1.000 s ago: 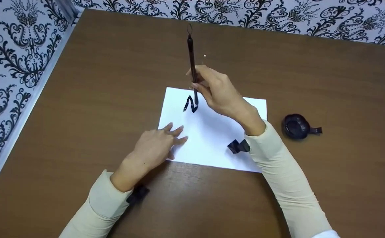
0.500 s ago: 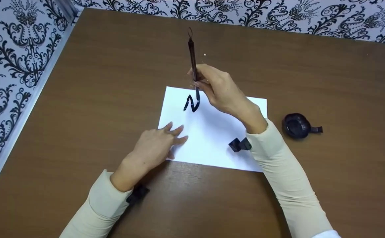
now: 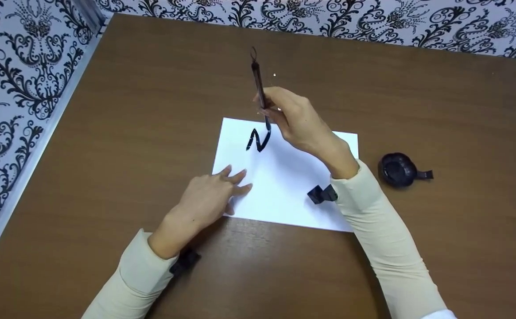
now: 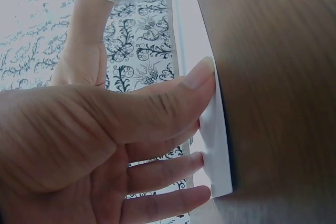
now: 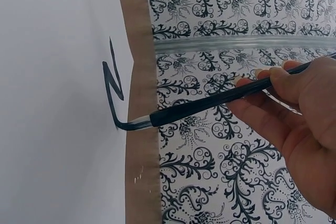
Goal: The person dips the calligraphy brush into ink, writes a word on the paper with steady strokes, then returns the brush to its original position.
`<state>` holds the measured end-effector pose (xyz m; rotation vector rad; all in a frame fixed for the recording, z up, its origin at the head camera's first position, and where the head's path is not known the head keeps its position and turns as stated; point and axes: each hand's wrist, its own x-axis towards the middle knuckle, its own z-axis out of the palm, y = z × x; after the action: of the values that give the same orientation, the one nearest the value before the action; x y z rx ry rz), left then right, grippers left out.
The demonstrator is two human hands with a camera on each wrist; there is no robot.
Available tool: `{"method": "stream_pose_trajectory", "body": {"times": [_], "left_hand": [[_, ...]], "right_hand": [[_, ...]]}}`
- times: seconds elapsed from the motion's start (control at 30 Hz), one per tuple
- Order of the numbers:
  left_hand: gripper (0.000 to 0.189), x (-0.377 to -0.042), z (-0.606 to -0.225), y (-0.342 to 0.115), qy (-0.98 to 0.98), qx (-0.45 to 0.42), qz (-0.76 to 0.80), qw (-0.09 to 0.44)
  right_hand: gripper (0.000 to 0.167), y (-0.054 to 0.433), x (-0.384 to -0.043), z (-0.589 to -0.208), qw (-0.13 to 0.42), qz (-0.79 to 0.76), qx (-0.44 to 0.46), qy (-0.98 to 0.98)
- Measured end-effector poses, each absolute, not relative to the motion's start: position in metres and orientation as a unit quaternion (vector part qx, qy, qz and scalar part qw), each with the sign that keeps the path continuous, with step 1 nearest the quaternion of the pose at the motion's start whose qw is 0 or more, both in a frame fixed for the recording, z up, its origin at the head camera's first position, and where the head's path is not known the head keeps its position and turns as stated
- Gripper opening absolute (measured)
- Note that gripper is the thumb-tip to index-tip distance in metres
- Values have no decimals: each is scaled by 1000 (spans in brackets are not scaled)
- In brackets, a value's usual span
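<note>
My right hand (image 3: 297, 117) pinches a dark paintbrush (image 3: 258, 84) between thumb and fingers, its loop end up. In the right wrist view the paintbrush (image 5: 205, 103) meets the paper with a bent, dark tip (image 5: 128, 125). A black zigzag stroke (image 3: 257, 141), like an N, runs to that tip near the top left of a white sheet of paper (image 3: 280, 199). My left hand (image 3: 209, 195) rests with spread fingers on the sheet's lower left corner. The left wrist view shows the left thumb (image 4: 178, 95) and fingertips on the paper's edge (image 4: 223, 166).
A small dark bowl with a short handle (image 3: 398, 170) stands on the brown table (image 3: 129, 133), right of the paper. Black-and-white patterned cloth or paper (image 3: 27, 57) lies beyond the table's left and far edges. Black devices (image 3: 322, 194) sit at both wrists.
My right hand has shifted slightly right, and the brush tip has moved up and right. The last arm of the black stroke is longer, and the brush leans more. The left hand stays put.
</note>
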<state>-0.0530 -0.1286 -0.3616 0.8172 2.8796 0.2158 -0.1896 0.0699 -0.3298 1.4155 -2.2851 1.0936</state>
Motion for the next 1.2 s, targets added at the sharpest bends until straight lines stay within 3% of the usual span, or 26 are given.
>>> {"method": "stream_pose_trajectory", "body": {"times": [0.57,1.2], "left_hand": [[58,-53,-361,-126,957,272,73,77],[57,-52,-364,-129,957,270,86,60]], "right_hand": [[19,81,-192,-319,170,372,492,-769],[19,105,-174,-336,294,476,395,-729]]}}
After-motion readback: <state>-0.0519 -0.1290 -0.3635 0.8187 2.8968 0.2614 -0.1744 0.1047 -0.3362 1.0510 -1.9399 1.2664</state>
